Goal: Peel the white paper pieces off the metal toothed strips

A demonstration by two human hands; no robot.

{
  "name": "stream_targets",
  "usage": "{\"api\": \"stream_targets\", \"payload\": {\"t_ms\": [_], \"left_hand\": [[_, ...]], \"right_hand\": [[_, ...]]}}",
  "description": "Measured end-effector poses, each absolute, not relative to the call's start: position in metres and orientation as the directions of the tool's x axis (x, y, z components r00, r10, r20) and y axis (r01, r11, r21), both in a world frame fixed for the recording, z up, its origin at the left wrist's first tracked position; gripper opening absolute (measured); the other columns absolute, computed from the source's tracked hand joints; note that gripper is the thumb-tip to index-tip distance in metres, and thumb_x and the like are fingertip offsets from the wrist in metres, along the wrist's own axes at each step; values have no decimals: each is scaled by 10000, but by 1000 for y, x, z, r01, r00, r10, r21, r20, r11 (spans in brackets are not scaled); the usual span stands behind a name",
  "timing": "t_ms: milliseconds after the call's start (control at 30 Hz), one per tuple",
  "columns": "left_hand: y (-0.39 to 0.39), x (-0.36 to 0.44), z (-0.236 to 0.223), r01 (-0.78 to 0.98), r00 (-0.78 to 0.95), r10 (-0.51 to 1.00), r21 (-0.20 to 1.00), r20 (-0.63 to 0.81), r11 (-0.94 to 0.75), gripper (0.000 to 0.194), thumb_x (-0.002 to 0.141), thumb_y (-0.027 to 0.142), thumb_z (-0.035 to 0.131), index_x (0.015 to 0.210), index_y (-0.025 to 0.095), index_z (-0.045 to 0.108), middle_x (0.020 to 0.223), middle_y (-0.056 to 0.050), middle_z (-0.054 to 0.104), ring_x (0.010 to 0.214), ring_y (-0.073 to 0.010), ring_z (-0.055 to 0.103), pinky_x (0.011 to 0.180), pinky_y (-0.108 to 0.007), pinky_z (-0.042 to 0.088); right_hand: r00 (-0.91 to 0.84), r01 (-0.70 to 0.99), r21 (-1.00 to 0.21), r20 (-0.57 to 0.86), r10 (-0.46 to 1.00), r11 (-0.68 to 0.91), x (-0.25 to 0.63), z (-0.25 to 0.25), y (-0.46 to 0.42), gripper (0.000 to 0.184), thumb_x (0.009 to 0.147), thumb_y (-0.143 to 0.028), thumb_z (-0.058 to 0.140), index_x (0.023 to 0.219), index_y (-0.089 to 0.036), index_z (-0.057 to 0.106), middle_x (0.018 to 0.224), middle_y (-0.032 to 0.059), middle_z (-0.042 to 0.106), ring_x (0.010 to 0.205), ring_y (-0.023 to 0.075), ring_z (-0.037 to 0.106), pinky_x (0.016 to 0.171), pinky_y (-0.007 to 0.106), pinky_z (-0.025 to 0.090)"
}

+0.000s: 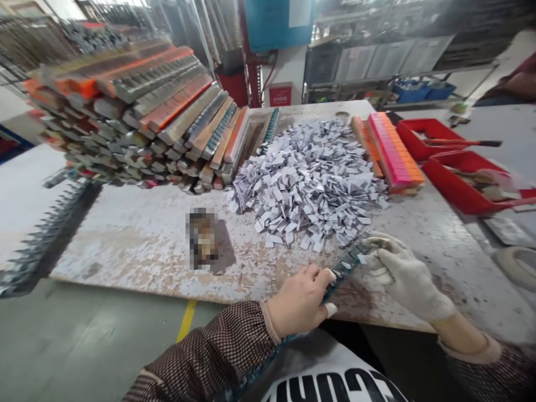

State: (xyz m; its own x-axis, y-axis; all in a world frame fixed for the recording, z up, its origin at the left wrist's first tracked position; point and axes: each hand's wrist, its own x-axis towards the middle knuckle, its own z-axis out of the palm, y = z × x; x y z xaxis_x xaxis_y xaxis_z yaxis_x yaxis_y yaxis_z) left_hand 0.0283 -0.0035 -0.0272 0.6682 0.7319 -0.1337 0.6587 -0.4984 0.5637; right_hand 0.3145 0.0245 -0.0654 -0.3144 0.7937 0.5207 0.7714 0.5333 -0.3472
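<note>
My left hand (299, 298), bare with white wrappings on the thumb tip and a fingertip, is closed around a long blue-green notched strip (349, 259). The strip runs from under my left forearm up to the edge of the pile. At its far end is my right hand (404, 273) in a white knitted glove, its thumb and fingers pinched on a small white piece (362, 259) against the strip. More small white pieces sit in the strip's notches near my left fingertips. Just beyond lies a big heap of flat white pieces (310, 184).
Long bars (138, 117) are stacked high at the back left. A pink and orange block row (393, 151) stands right of the heap, beside red bins (469, 181). A tape roll (517, 265) lies far right. A pixelated object (203, 237) stands left on the worn table (142, 240).
</note>
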Motion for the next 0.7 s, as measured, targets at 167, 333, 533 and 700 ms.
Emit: {"api": "stream_targets", "payload": {"t_ms": [167,333,533,700], "left_hand": [[-3,31,-26,671,657,735,575,-167,-469,385,930,228,650,1275,214,480,1307,-103,592,1212,-293,583,1020,-444,543],[-4,31,-30,667,648,744,593,-163,-451,384,931,255,657,1269,218,478,1307,-98,580,1204,-297,584,1002,-445,552],[-3,31,-36,646,638,755,639,-152,-418,414,928,281,670,1289,234,473,1303,-92,573,1164,-284,605,984,-426,554],[-3,30,-39,636,626,765,666,-149,-390,414,918,296,689,1280,237,496,1290,-94,590,1162,-288,619,984,-414,544]], "right_hand": [[-449,802,-144,496,743,580,303,-62,32,106,981,-193,598,910,-189,677,1221,146,692,1339,347,567,1103,546,508],[-604,754,21,414,681,656,299,-45,47,146,967,-171,579,908,-147,710,1184,170,692,1293,378,576,1080,553,497],[-665,713,19,334,668,701,301,-50,60,177,957,-176,560,927,-133,729,1121,175,699,1215,358,611,1054,529,520],[-652,725,-28,296,698,688,303,-67,60,158,924,-156,556,946,-158,712,1128,162,696,1271,369,584,1081,566,502]]}}
